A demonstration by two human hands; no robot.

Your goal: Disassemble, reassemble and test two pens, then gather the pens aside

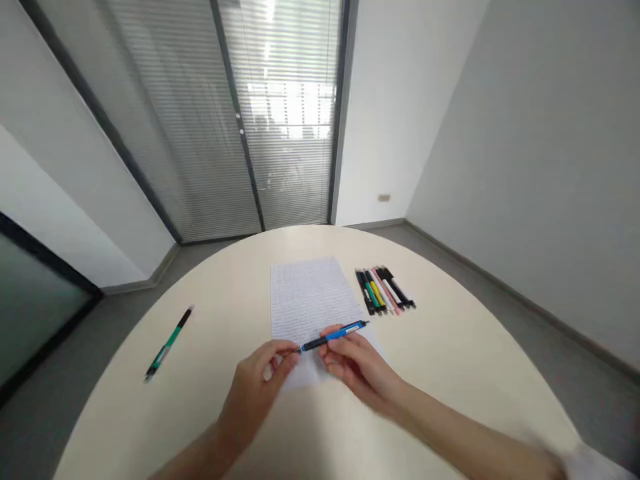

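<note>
A blue pen (pixel 336 335) with a black grip is held level over the near end of a handwritten sheet of paper (pixel 310 300). My right hand (pixel 356 363) is closed round the pen's barrel. My left hand (pixel 260 383) pinches its tip end with finger and thumb. Both hands hover just above the round cream table (pixel 450 373).
A row of several pens (pixel 384 291) in black, green, yellow, pink and white lies right of the paper. A single green pen (pixel 169 345) lies far left on the table. Beyond stand glass doors with blinds, grey floor and white walls.
</note>
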